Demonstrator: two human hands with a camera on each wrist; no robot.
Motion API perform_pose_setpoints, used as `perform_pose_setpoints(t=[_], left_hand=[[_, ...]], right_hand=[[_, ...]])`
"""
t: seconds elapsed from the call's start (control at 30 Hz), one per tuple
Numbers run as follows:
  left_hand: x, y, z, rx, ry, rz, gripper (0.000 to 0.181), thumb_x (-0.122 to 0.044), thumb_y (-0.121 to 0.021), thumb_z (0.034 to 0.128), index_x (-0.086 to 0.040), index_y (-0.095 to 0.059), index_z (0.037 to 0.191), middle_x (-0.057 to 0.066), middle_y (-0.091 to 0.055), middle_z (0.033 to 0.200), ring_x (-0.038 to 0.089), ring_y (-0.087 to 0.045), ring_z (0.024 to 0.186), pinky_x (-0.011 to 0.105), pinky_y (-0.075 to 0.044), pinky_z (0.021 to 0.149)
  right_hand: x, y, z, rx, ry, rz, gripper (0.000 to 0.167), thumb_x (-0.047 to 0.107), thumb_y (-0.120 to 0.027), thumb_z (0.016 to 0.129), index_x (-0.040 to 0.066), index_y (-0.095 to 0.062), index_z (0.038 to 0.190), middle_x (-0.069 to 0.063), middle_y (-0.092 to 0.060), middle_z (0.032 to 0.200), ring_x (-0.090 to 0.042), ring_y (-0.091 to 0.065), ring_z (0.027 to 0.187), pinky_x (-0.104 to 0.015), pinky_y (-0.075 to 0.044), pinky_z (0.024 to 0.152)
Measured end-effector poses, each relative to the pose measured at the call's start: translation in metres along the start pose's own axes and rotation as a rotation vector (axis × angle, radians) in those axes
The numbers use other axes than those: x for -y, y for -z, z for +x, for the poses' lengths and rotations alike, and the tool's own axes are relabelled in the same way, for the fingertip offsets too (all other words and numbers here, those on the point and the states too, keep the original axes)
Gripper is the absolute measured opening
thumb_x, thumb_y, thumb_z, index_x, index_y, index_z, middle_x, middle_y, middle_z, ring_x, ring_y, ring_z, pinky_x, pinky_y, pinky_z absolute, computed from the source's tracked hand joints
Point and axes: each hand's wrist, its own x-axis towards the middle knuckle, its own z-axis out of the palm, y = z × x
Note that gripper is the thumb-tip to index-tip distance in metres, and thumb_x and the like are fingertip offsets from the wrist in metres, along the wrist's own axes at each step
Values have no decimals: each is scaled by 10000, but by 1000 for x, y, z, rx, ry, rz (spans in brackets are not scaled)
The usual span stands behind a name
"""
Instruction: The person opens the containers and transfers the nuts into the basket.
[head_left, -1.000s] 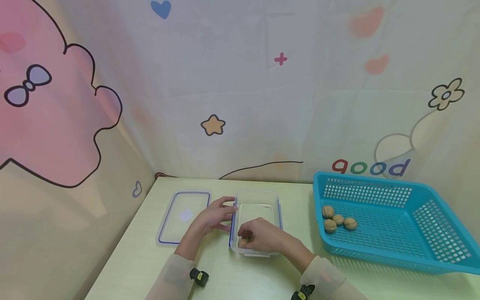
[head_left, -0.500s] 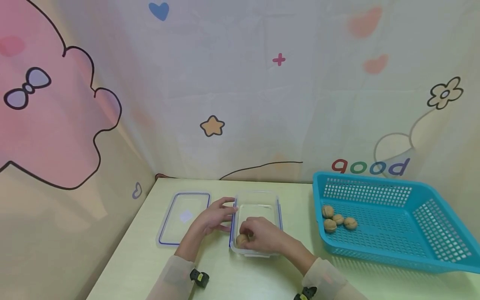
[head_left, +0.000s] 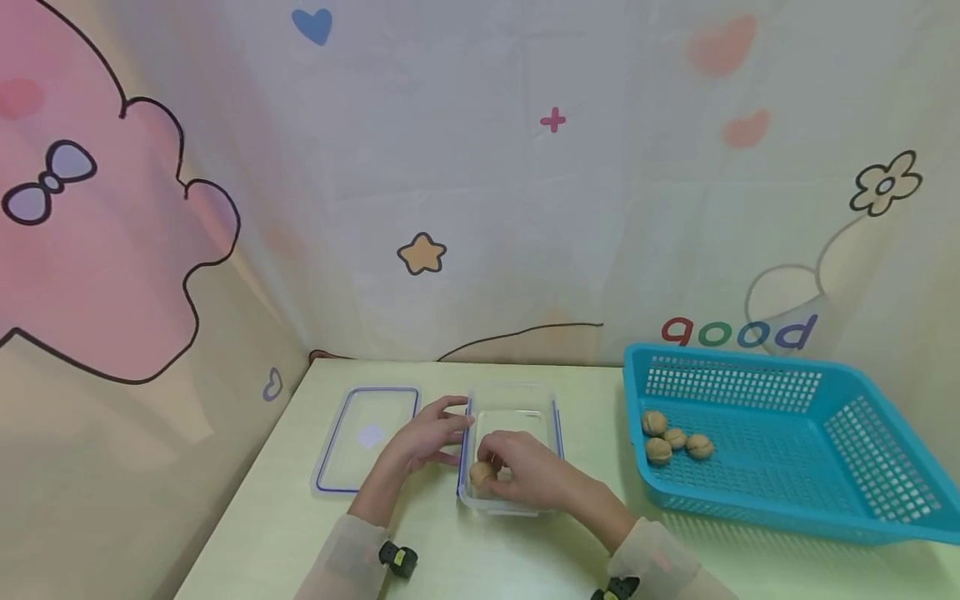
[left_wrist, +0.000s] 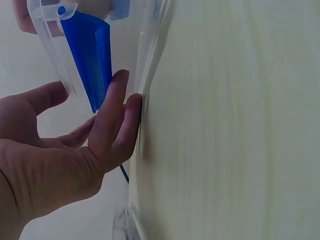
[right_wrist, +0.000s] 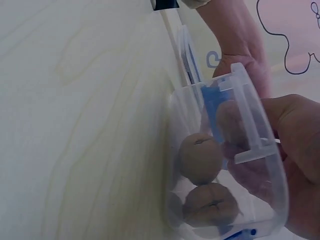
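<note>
A clear lidded-type box (head_left: 513, 505) with blue side clips stands on the table; the right wrist view shows walnuts (right_wrist: 200, 158) low at its near end. My right hand (head_left: 528, 473) reaches into that end, thumb and fingers curled round a walnut (head_left: 482, 475); its far side is hidden. From the left, my left hand (head_left: 429, 435) touches the box wall, fingers spread. Two fingertips (left_wrist: 120, 77) lie by the hanging blue clip (left_wrist: 92, 60) in the left wrist view. The right hand (right_wrist: 300, 150) shows behind the clear wall there.
A clear lid with a blue seal (head_left: 369, 440) lies flat left of the box, close to the left forearm. At the right, a blue perforated basket (head_left: 757, 517) holds several walnuts (head_left: 700, 447) in its left part. A printed cloth (head_left: 487, 183) hangs behind the table.
The walnut by my right fingertips has shifted slightly away from the box's near wall and shows more. My left hand stays against the box. The head view has turned slightly.
</note>
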Motion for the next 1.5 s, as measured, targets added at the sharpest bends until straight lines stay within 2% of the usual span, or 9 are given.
perform_pose_setpoints(t=[0.23, 0.33, 0.5, 0.67, 0.93, 1.17, 1.4, 1.5], left_hand=[[1, 2, 1, -10, -4, -8, 600, -243, -637, 1069, -73, -405, 1596, 266, -522, 1467, 438, -616, 1281, 503, -656, 827], [3, 1, 1, -9, -4, -1, 614, -252, -648, 1064, -73, -402, 1597, 267, -517, 1473, 444, -613, 1281, 502, -656, 826], [6, -1, -1, -1, 7, 0, 629, -257, -655, 1060, -69, -395, 1600, 264, -522, 1466, 434, -626, 1266, 501, -657, 823], [5, -2, 0, -7, 1, -2, 622, -251, -653, 1062, -69, -398, 1599, 254, -540, 1439, 408, -652, 1231, 491, -660, 810], [0, -1, 1, -8, -2, -5, 618, -244, -653, 1062, -74, -401, 1600, 254, -545, 1415, 390, -661, 1215, 484, -661, 811], [0, -1, 0, -3, 5, -11, 627, -242, -656, 1063, -78, -389, 1607, 252, -530, 1446, 412, -637, 1255, 494, -656, 826], [2, 0, 0, 3, 7, -8, 621, -243, -652, 1067, -88, -389, 1608, 244, -526, 1459, 420, -629, 1265, 488, -655, 835], [3, 0, 1, 1, 12, -7, 626, -252, -656, 1065, -98, -389, 1610, 238, -527, 1455, 411, -636, 1257, 487, -656, 836]], right_hand=[[8, 16, -8, -12, 8, -70, 245, 102, -808, 925, 83, -702, 1145, 44, -648, 1017, -75, -628, 926, -256, -581, 863], [11, 24, -14, -30, -5, -65, 272, 106, -801, 926, 79, -715, 1183, 47, -639, 1045, -78, -628, 938, -280, -589, 875], [16, 40, -25, -64, -38, -8, 263, 115, -823, 922, 118, -697, 1153, 81, -637, 1041, -90, -641, 953, -316, -611, 879], [17, 62, -37, -115, -47, -1, 280, 103, -847, 912, 144, -660, 1117, 103, -645, 978, -108, -636, 921, -316, -611, 850], [1, 93, -61, -230, -37, -37, 291, 105, -860, 905, 144, -664, 1118, 119, -663, 970, -89, -651, 892, -330, -616, 849], [-14, 109, -82, -342, -134, -63, 323, 130, -894, 873, 140, -715, 1141, 101, -700, 1019, -91, -683, 908, -326, -630, 847], [-34, 121, -101, -432, -192, -94, 264, 172, -871, 908, 122, -741, 1133, 54, -664, 1022, -154, -666, 933, -413, -646, 843], [-42, 127, -111, -451, -215, -100, 254, 180, -847, 933, 114, -750, 1159, 50, -664, 1021, -165, -662, 953, -349, -637, 853]])
